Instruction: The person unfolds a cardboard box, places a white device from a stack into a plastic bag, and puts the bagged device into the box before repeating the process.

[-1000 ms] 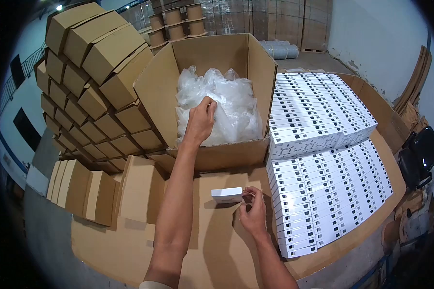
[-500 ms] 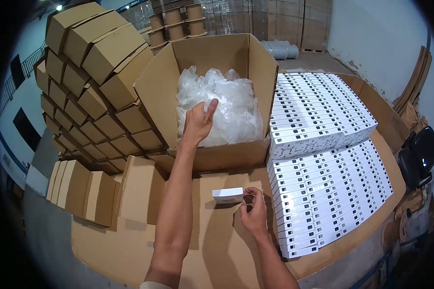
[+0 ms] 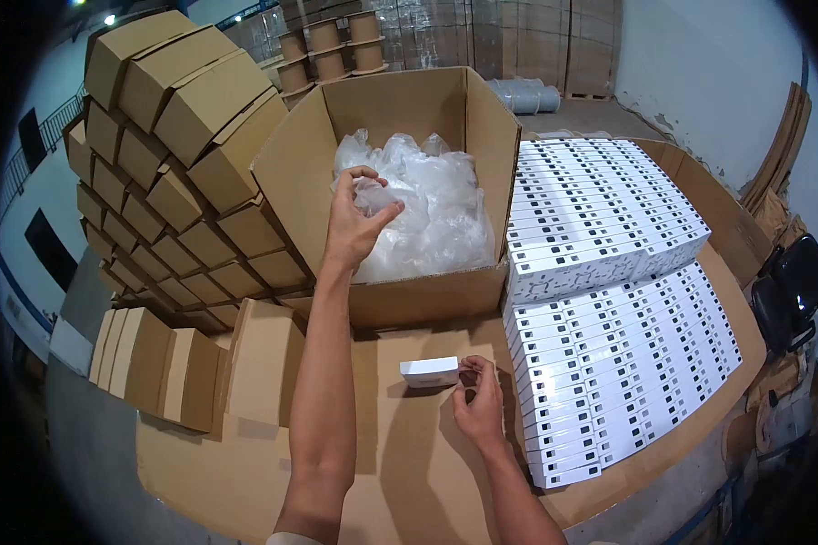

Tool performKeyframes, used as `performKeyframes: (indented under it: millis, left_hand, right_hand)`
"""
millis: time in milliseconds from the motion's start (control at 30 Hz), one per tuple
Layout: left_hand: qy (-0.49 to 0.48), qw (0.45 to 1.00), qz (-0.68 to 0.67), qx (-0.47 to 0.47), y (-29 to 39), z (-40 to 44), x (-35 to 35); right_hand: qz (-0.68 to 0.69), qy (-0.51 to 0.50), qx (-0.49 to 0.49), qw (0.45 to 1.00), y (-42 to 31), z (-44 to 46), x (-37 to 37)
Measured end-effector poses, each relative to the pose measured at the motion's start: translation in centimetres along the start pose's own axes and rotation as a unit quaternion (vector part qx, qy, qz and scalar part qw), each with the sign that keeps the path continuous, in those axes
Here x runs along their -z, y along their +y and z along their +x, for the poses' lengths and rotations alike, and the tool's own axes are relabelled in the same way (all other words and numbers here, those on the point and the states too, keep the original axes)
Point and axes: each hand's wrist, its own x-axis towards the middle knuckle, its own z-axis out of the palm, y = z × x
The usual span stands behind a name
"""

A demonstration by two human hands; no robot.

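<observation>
My left hand (image 3: 353,222) is inside the large open carton, over a heap of clear plastic bags (image 3: 436,204). Its fingers curve round some of the plastic, with the thumb held apart from them. Lower down, my right hand (image 3: 480,404) pinches the right end of a small white box (image 3: 429,371). That box is just above or on the cardboard-covered table; its exact contact is hard to see.
The large carton (image 3: 409,304) stands at the table's back. To its right are stacked rows of white boxes (image 3: 623,372) with dark square marks. Brown cartons (image 3: 182,218) pile up at the left, with several more (image 3: 264,363) on the table (image 3: 245,481). A black chair (image 3: 786,295) is far right.
My left hand has turned and its fingers, bunched with the thumb raised before, now spread into a curve over the plastic. My right hand and the small white box have hardly moved.
</observation>
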Motion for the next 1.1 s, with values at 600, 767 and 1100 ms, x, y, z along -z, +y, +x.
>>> performKeyframes:
  millis: [600, 767, 1100]
  left_hand:
    - [0.116, 0.946, -0.302, -0.017, 11.1, -9.7, 1.5]
    - [0.124, 0.928, -0.335, 0.104, 7.5, -21.6, -1.0]
    - [0.062, 0.943, -0.219, 0.244, -0.5, -30.8, -2.3]
  right_hand:
    - [0.025, 0.043, 0.041, 0.998, 1.3, -1.0, 0.0]
    - [0.059, 0.092, 0.006, 0.994, 0.9, -3.5, 0.3]
    - [0.094, -0.095, -0.019, 0.991, -3.8, -4.9, 1.1]
